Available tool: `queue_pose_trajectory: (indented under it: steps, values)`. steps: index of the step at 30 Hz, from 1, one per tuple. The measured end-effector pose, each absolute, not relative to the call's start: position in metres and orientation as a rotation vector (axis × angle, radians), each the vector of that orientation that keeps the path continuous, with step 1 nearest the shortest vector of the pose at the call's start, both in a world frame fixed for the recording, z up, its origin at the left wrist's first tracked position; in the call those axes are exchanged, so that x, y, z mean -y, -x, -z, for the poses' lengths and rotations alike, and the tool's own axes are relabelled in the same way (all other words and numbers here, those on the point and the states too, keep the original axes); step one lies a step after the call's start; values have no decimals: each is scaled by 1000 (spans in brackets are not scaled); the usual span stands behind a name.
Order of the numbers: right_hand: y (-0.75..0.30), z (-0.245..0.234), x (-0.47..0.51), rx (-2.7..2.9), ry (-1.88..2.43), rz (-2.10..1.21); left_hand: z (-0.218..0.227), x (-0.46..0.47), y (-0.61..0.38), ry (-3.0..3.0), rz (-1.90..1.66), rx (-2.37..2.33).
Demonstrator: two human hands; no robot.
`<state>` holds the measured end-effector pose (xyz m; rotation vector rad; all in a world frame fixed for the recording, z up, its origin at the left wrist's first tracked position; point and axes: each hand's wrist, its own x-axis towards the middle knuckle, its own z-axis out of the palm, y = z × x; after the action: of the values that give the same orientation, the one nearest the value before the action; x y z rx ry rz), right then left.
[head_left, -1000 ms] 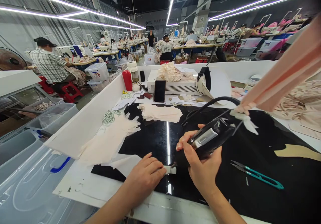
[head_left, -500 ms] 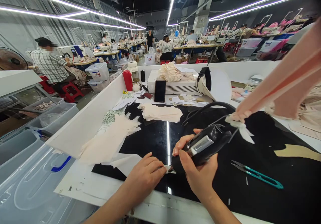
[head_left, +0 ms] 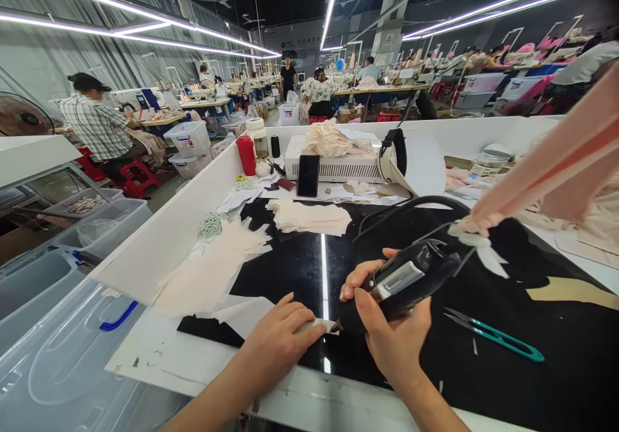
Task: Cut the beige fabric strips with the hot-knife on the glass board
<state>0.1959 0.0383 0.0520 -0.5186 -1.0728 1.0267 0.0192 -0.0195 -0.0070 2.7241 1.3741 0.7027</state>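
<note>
My right hand [head_left: 391,322] is wrapped round a black corded handheld power tool [head_left: 406,277] with a silver plate on its side. The tool leans down to the left, its small tip at the end of a small white fabric piece [head_left: 324,324]. My left hand [head_left: 285,335] presses this piece onto the dark glossy tabletop, thumb and fingers close together over it; most of the piece is hidden beneath them. A twisted pink cloth [head_left: 536,167] rises from the tool's rear end. Left of my left hand lies a larger white sheet [head_left: 244,313].
Cream fabric pieces [head_left: 207,271] are heaped at the left, and a neat cream stack [head_left: 309,218] lies farther back. Teal thread snips [head_left: 503,338] rest at the right. A phone [head_left: 308,175] leans on a vented white box [head_left: 333,167]. Low white walls [head_left: 159,225] edge the table.
My right hand and the tool have shifted a little to the right, with the pink cloth following. More of the small white piece shows between my left fingertips and the tool tip.
</note>
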Motion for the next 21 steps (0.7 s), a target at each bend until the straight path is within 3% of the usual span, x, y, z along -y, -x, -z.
queue_pose_trajectory:
  steps: [21]
  values:
    - [-194,-53,-36,1111,530,-999,3,20,-19,-2719,-622,-1371]
